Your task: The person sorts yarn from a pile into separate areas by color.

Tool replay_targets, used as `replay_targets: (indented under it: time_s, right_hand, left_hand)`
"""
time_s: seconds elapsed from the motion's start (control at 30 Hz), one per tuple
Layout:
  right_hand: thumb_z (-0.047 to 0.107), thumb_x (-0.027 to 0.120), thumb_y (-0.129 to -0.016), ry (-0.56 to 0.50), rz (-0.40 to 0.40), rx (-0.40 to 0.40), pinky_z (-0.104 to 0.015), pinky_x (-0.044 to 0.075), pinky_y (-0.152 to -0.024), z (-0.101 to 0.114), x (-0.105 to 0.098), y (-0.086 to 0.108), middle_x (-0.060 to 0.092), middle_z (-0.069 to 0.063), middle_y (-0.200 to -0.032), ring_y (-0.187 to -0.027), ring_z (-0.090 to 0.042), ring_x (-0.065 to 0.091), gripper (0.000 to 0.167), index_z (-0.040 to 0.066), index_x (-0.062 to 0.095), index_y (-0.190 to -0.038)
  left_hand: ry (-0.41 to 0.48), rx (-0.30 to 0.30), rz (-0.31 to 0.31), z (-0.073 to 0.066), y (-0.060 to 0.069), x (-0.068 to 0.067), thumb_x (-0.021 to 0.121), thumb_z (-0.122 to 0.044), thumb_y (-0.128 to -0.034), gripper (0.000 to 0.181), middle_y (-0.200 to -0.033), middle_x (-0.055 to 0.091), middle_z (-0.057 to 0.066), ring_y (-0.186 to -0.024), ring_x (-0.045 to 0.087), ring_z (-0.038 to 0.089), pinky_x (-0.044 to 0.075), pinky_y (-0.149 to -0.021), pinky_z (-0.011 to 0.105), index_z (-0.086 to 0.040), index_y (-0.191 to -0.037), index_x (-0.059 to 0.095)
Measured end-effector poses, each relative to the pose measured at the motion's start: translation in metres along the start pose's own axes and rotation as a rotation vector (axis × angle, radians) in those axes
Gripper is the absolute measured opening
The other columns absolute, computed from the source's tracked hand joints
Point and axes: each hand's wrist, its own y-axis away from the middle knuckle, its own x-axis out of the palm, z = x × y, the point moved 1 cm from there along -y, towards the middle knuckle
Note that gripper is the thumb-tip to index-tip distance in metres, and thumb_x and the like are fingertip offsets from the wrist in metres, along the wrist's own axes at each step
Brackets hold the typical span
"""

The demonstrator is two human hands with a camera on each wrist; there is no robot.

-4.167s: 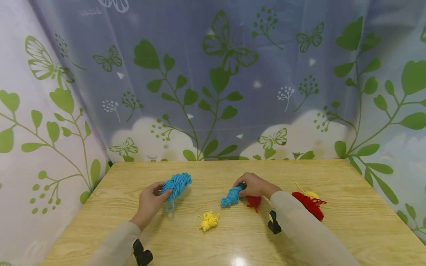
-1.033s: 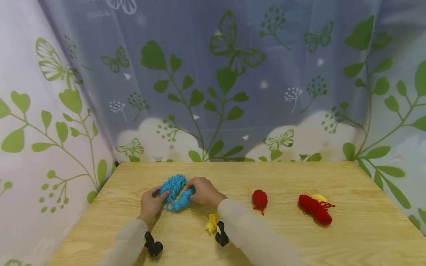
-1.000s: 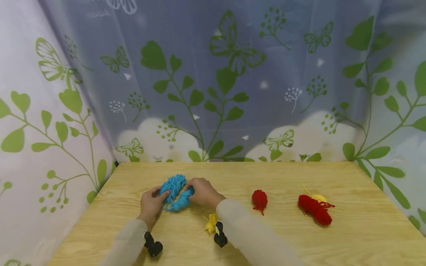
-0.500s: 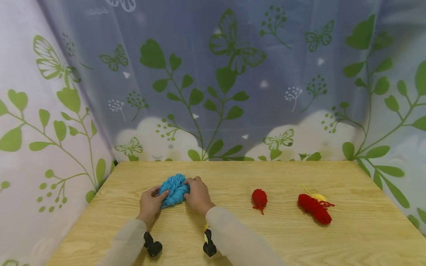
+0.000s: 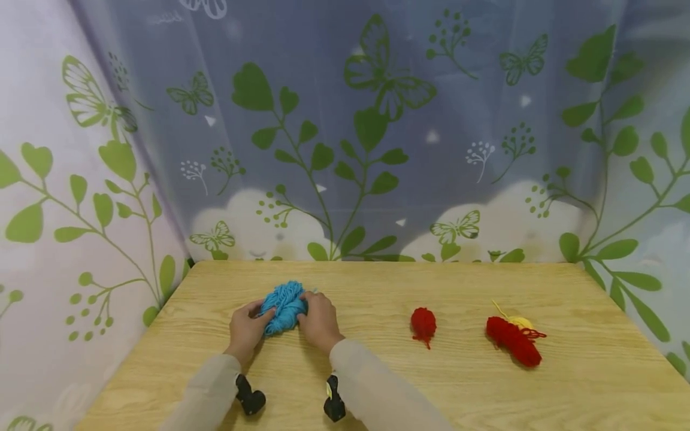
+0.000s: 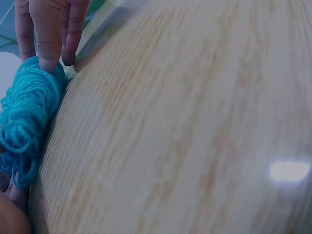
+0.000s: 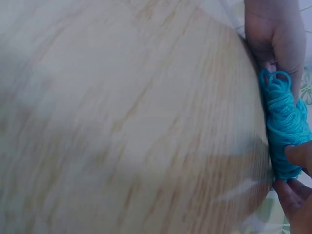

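Note:
Two bundles of blue yarn (image 5: 284, 308) lie side by side, pressed together over the left part of the table. My left hand (image 5: 248, 330) grips the larger, looser bundle from the left, thumb on top. From the right, my right hand (image 5: 320, 323) pinches the smaller twisted bundle; its thumb rests on the blue yarn (image 7: 282, 122) in the right wrist view, with fingers below. The left wrist view has the yarn's looped end facing the left hand (image 6: 12, 214) and the right hand (image 6: 51, 29) at the far end.
A small red yarn bundle (image 5: 423, 324) lies right of centre on the wooden table (image 5: 388, 371). Farther right, a longer red bundle (image 5: 513, 342) lies against yellow yarn (image 5: 519, 322). A patterned curtain (image 5: 377, 179) stands behind the table's back edge.
My right hand has carried the smaller blue bundle left from mid-table and set it against the larger one. The right sleeve now covers the small yellow yarn bundle.

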Motion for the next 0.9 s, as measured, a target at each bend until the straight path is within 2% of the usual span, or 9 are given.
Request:
replay_targets:
  time_s: [0.2,0.9]
  right_hand:
    - [0.006,0.071,-0.086,-0.019,-0.005,-0.006,-0.042,0.051,-0.090,0.000,-0.001,0.000,0.066,-0.014,-0.112,-0.108,-0.031,0.061,0.033,0.003,0.065,-0.118]
    - [0.010,0.072,-0.086,0.035,0.080,-0.028,-0.041,0.050,-0.095,0.003,-0.015,-0.002,0.066,-0.014,-0.120,-0.114,-0.030,0.060,0.039,0.000,0.064,-0.122]
  left_hand:
    - [0.000,0.006,-0.006,0.000,-0.001,0.000,0.070,-0.015,-0.0875,0.043,-0.129,0.056,0.024,-0.120,0.052,0.035,0.044,-0.100,0.047,0.003,-0.126,0.060]
    - [-0.007,0.002,-0.008,0.004,-0.002,0.003,0.070,-0.016,-0.0876,0.045,-0.130,0.055,0.024,-0.121,0.051,0.035,0.043,-0.101,0.047,0.002,-0.127,0.059]
